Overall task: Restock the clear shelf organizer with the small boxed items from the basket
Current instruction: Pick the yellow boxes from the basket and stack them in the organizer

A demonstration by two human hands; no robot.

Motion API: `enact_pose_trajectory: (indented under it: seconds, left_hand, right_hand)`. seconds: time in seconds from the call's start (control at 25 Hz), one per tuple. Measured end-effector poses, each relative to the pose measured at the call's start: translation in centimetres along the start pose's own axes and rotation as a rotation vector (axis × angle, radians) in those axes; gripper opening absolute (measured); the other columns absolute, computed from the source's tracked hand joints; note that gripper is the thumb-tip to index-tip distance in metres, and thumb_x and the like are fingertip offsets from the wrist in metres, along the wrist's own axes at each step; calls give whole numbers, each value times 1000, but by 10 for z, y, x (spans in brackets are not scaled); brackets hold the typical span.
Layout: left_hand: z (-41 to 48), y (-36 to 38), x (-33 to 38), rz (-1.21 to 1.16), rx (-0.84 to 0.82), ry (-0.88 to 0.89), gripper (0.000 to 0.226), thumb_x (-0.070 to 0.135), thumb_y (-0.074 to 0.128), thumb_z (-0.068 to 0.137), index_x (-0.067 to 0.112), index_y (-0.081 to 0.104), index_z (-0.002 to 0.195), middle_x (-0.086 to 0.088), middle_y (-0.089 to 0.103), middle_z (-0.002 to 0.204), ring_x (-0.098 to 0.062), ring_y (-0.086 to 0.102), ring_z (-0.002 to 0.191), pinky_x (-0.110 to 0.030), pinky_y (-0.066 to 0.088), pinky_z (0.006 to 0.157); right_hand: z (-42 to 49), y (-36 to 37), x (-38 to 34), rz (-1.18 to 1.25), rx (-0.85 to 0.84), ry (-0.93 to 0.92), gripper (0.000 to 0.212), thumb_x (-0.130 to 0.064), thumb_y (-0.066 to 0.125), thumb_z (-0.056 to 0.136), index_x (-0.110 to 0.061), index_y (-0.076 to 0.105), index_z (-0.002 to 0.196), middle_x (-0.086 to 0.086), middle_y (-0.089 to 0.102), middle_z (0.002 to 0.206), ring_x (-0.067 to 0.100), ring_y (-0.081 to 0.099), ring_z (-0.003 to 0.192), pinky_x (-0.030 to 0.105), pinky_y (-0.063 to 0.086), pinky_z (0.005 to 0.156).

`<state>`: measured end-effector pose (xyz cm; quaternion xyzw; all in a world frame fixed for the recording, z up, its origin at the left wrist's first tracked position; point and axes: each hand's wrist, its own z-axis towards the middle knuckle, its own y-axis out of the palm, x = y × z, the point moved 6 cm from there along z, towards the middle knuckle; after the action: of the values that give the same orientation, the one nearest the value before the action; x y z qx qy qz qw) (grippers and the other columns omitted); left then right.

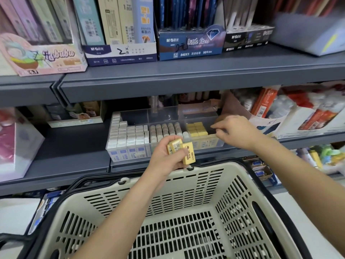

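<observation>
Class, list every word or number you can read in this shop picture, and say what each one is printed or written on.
"Little Stars": blue display box
"840X1": the same box
"M&G" and handwritten "2 HB": white and navy box
"0.7": pink box
Too blurred to read: the yellow boxes held in the left hand

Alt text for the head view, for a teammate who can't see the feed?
Left hand grips two small yellow boxes above the far rim of the beige slotted plastic basket, while the right hand reaches over the right compartment of the clear plastic shelf organizer, partly filled with matching yellow boxes.
</observation>
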<state>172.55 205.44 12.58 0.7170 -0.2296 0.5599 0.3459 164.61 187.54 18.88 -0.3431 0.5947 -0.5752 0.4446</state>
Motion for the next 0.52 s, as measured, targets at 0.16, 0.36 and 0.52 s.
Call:
enact_pose_trajectory:
  seconds: [0.16, 0.36, 0.52]
  left_hand:
    - [4, 18, 1, -30, -70, 0, 28, -1, 62, 84, 20, 58, 103, -10, 64, 98, -19, 70, 77, -33, 59, 66]
    - [11, 31, 8, -34, -140, 24, 28, -1, 63, 84, 21, 57, 101, -5, 66, 92, -17, 69, 80, -36, 59, 72]
    - [13, 35, 5, -71, -136, 18, 27, 2, 65, 82, 19, 57, 102, -5, 66, 93, -18, 69, 81, -36, 58, 74]
  right_hand:
    - [-23, 5, -34, 539, 7, -72, 27, -29, 60, 87, -21, 66, 112, -4, 66, 104, 11, 60, 97, 28, 47, 87]
    - [-26, 10, -36, 864, -55, 16, 18, -13, 66, 83, -19, 68, 99, 4, 70, 90, 21, 67, 86, 30, 55, 82]
    - [-28, 12, -29, 813, -21, 67, 25, -18, 71, 79, -16, 66, 104, 7, 67, 89, 26, 66, 80, 39, 55, 81]
